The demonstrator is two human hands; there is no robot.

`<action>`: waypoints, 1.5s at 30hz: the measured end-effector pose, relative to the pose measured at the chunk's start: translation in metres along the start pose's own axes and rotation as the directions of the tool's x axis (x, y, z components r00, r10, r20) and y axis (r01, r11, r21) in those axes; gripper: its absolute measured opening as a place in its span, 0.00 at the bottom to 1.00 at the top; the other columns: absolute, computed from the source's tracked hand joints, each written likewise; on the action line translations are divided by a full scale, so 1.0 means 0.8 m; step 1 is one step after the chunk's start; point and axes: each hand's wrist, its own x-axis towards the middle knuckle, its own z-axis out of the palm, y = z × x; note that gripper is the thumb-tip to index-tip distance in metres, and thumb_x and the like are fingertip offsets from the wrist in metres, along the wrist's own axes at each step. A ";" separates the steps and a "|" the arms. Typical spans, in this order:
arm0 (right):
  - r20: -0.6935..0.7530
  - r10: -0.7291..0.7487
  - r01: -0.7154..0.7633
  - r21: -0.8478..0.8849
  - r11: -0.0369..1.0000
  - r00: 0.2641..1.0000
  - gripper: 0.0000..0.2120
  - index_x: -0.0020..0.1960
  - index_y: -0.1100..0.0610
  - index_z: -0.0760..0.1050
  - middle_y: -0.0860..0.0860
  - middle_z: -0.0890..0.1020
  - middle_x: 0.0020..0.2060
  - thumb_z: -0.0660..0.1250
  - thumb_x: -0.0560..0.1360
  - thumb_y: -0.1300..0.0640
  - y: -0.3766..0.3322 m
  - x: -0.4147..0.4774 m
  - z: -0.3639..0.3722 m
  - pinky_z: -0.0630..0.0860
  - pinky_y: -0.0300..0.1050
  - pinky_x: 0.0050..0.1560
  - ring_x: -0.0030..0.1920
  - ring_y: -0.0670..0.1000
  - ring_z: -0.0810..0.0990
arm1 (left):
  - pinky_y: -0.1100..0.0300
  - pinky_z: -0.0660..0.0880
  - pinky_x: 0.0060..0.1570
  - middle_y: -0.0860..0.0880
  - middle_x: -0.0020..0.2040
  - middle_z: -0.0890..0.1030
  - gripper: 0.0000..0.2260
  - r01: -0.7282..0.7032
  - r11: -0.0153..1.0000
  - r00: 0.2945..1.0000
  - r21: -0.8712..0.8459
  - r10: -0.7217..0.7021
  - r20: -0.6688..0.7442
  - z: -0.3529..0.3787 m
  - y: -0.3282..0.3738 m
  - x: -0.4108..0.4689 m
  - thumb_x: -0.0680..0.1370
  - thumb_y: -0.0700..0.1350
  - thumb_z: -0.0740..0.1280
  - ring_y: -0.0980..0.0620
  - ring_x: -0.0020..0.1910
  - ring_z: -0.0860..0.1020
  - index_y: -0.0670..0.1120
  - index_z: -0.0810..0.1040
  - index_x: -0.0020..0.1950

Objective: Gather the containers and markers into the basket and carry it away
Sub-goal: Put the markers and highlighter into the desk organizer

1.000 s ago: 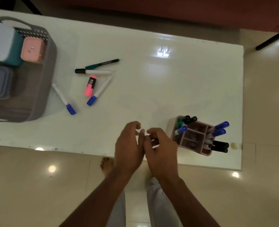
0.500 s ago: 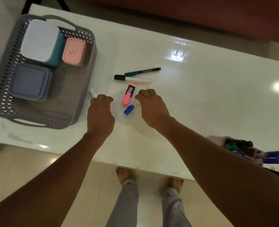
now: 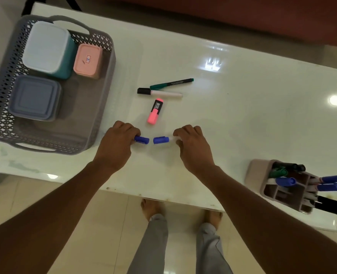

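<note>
Pale glossy tiled floor at the bottom of the frame, with two bare feet (image 3: 183, 211) and grey trouser legs (image 3: 175, 248) just below the near edge of a white shiny table (image 3: 252, 107) that fills the middle

Nearest on the table, at lower right: a beige divided pen holder (image 3: 262, 175) tipped toward the right edge, stuffed with blue-, black- and green-capped markers

At frame centre, both forearms reaching up from the lower corners. Left hand (image 3: 117, 144) curled round a marker, grasping it so that only the left blue cap (image 3: 142, 139) pokes out to the right. Right hand (image 3: 193, 145) likewise closed on a white-barrelled marker, its right blue cap (image 3: 161, 140) pointing left. Caps tip to tip, just apart, close above or on the tabletop; cannot tell which

Just beyond the hands: a pink highlighter (image 3: 155, 111) lying free, nearly upright in the frame. Farther up: a white marker with black cap (image 3: 159, 92) lying crosswise, and touching its left end a green marker (image 3: 171, 84) angled up to the right

At upper left: a grey perforated basket (image 3: 104, 91) with handles at near and far ends, standing on the table's left end. Inside, a grey-blue lidded container (image 3: 34, 97) nearest, a teal container with pale lid (image 3: 47, 47) behind it, and a small pink container (image 3: 87, 61) beside that, toward the basket's right wall

Along the top of the frame, a dark reddish surface past the far table edge
</note>
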 end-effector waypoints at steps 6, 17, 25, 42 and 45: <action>0.047 0.303 -0.282 0.523 0.805 0.952 0.08 0.57 0.54 0.74 0.46 0.79 0.48 0.65 0.79 0.58 0.008 -0.080 -0.050 0.70 0.36 0.45 0.43 0.44 0.75 | 0.59 0.75 0.50 0.50 0.48 0.82 0.09 0.073 0.838 0.982 -0.541 -0.155 -0.107 -0.009 0.129 -0.045 0.76 0.37 0.70 0.51 0.47 0.78 0.44 0.79 0.55; -0.162 0.340 -0.209 0.529 0.822 0.926 0.12 0.60 0.50 0.77 0.43 0.81 0.51 0.66 0.78 0.59 0.097 -0.261 -0.187 0.78 0.34 0.47 0.49 0.41 0.80 | 0.74 0.74 0.49 0.66 0.51 0.80 0.16 0.017 0.558 0.993 -0.829 -0.109 -0.053 -0.037 0.405 -0.113 0.75 0.38 0.71 0.63 0.49 0.81 0.60 0.76 0.50; -0.096 0.428 -0.298 0.580 0.758 0.899 0.06 0.52 0.53 0.77 0.41 0.79 0.40 0.66 0.77 0.62 0.165 -0.256 -0.209 0.71 0.21 0.42 0.41 0.29 0.78 | 0.70 0.76 0.53 0.59 0.48 0.82 0.13 -0.045 0.703 0.999 -0.710 0.024 -0.039 -0.009 0.448 -0.067 0.76 0.34 0.69 0.60 0.49 0.81 0.48 0.80 0.56; -0.079 0.389 -0.312 0.461 0.831 0.918 0.14 0.63 0.53 0.75 0.48 0.83 0.55 0.67 0.77 0.56 0.164 -0.260 -0.160 0.78 0.42 0.52 0.51 0.48 0.82 | 0.60 0.79 0.52 0.51 0.59 0.80 0.16 0.034 0.798 0.996 -0.601 -0.074 -0.042 0.050 0.436 -0.081 0.76 0.43 0.70 0.54 0.53 0.79 0.47 0.76 0.63; -0.098 0.414 -0.324 0.471 0.820 0.905 0.13 0.62 0.53 0.75 0.48 0.82 0.53 0.68 0.77 0.56 0.164 -0.256 -0.159 0.79 0.38 0.49 0.49 0.46 0.81 | 0.61 0.79 0.51 0.52 0.58 0.80 0.15 0.045 0.793 0.996 -0.607 -0.081 -0.032 0.048 0.435 -0.078 0.76 0.45 0.71 0.54 0.51 0.79 0.47 0.77 0.62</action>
